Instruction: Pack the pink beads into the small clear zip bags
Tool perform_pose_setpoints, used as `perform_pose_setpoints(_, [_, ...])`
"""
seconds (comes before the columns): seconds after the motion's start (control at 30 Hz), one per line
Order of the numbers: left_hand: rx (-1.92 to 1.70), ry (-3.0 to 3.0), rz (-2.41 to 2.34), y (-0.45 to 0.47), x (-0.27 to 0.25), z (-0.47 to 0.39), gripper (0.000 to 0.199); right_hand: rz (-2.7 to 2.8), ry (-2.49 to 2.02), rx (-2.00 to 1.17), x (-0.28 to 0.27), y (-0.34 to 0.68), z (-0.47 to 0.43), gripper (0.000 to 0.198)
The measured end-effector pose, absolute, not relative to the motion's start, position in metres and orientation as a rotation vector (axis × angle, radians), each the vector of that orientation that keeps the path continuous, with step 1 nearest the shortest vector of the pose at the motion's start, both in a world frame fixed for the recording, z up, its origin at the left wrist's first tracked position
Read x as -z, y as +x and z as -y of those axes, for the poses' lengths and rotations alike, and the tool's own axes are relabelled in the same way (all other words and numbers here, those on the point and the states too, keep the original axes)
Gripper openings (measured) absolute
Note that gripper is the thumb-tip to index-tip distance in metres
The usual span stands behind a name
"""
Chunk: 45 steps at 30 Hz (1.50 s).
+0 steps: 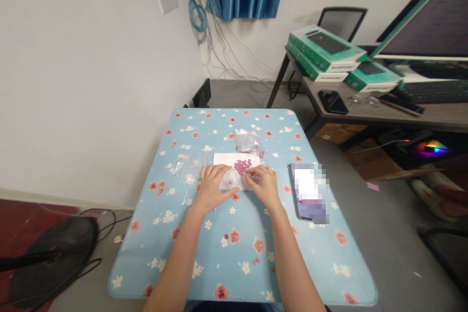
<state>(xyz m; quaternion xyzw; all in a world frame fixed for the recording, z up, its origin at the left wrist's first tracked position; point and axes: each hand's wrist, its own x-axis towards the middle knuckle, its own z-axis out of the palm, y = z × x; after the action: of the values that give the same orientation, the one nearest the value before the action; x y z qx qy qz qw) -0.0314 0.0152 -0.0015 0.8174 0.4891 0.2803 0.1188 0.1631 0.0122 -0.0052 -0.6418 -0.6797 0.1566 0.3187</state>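
Many small pink bead-like pieces [241, 166] lie in a cluster on a white sheet [223, 158] at the middle of the table. My left hand [214, 187] curls its fingers and thumb around a small whitish, see-through pouch [228, 180], with something pink inside it. From the right, my right hand [265, 184] reaches over the sheet, its thumb and fingertips pinched together beside the pink pieces. Whatever sits between those fingertips is too small to name. Behind the sheet lies a clear plastic bag [247, 141] holding a few pink pieces.
More clear plastic bags [190, 168] lie left of the sheet on the flowered tablecloth [234, 263]. A phone [303, 195] rests to the right. On a desk [365, 117] beyond stand green keyboard boxes [321, 53] and a monitor [431, 14]. A wall [91, 58] rises on the left.
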Motion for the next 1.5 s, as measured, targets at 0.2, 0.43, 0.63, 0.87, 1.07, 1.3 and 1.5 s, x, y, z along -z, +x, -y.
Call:
perform_pose_setpoints(0.2, [-0.823,2.389,-1.441,-0.031,0.002,-0.016,0.055,1.876,-1.748,-0.329,0.004,0.157,-0.012,0.013])
perform_pose_setpoints(0.43, [-0.795,2.394,-1.449,-0.031,0.0,-0.015,0.055,1.874,-1.725,-0.325,0.006,0.155,-0.014,0.011])
perform_pose_setpoints(0.63, [-0.794,2.39,-1.449,-0.031,0.002,-0.015,0.055,1.81,-1.695,-0.402,0.006,0.156,-0.014,0.012])
perform_pose_setpoints(0.87, [-0.792,2.395,-1.441,-0.031,0.002,-0.015,0.055,1.723,-1.411,-0.63,0.0,0.152,-0.014,0.01])
perform_pose_setpoints(1.07, [-0.789,2.382,-1.448,-0.029,0.0,-0.014,0.055,1.745,-1.383,-0.644,-0.005,0.143,-0.011,0.009])
perform_pose_setpoints(1.3, [-0.798,2.398,-1.451,-0.031,0.003,-0.015,0.056,1.7,-1.497,-0.55,0.001,0.15,-0.013,0.011])
perform_pose_setpoints(1.5, [-0.809,2.394,-1.442,-0.031,0.003,-0.015,0.056,1.756,-1.751,-0.302,0.005,0.146,-0.012,0.01])
